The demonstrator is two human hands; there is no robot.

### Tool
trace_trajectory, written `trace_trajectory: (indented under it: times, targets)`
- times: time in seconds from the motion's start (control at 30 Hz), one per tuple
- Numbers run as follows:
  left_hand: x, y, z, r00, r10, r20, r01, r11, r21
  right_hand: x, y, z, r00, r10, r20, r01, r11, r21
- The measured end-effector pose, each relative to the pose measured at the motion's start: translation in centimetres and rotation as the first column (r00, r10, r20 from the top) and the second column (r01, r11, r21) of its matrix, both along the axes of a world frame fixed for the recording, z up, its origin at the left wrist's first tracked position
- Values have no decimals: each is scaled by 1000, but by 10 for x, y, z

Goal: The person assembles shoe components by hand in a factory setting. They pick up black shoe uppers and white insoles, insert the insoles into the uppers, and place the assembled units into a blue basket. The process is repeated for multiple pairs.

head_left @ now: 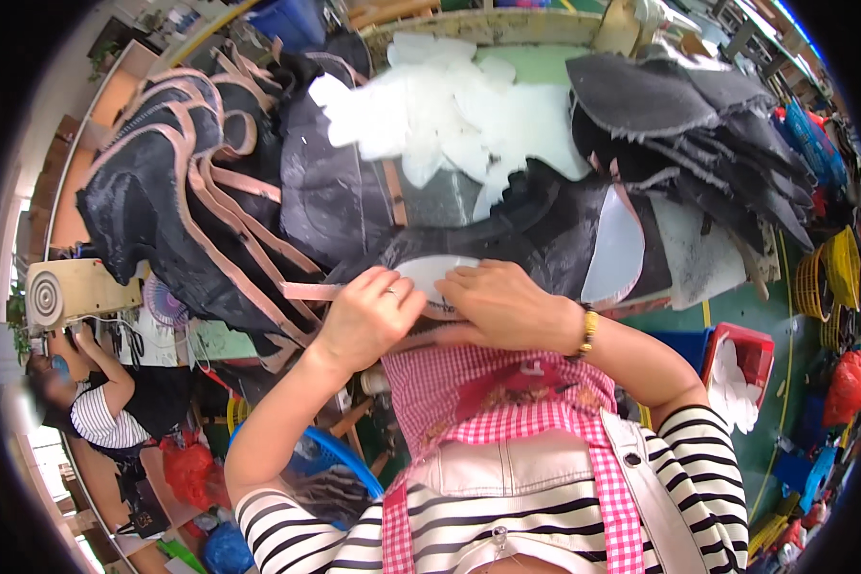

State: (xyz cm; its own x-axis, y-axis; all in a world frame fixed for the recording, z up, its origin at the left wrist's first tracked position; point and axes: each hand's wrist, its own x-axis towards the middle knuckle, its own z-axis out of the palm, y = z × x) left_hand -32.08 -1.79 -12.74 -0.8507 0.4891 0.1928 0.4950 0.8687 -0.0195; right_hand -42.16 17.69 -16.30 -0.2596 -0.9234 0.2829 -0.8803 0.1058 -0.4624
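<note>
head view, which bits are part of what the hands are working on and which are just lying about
In hand: left hand, right hand, white oval piece, dark cut piece.

Lying about: white foam stack, black pink-edged stack, grey felt pile, red bin.

No packages, labels, signs or screens can be made out here (only cut material).

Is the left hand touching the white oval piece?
Touching. The head view shows the left hand with fingertips pressed on the edge of the white oval piece.
</note>
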Motion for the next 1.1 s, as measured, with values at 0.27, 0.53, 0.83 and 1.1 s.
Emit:
trace_trajectory:
  times: [0.27, 0.53, 0.83, 1.1]
  targets:
    - [-40, 33, 123, 968, 238, 74, -248, 949, 194, -76, 4, 146, 934, 286, 215, -287, 958, -28]
    - [-26, 33, 117, 757, -322, 568, -508, 257, 822, -97, -18, 183, 459, 495, 738, -740, 673, 9]
    - [-34, 29, 102, 958, -66, 280, -288, -230, 930, -83, 31, 216, 966, -208, 154, 257, 840, -478]
    - [-48, 53, 50, 827, -247, 506, -503, 80, 861, -43, 68, 96, -110, 278, 954, 507, 842, -186]
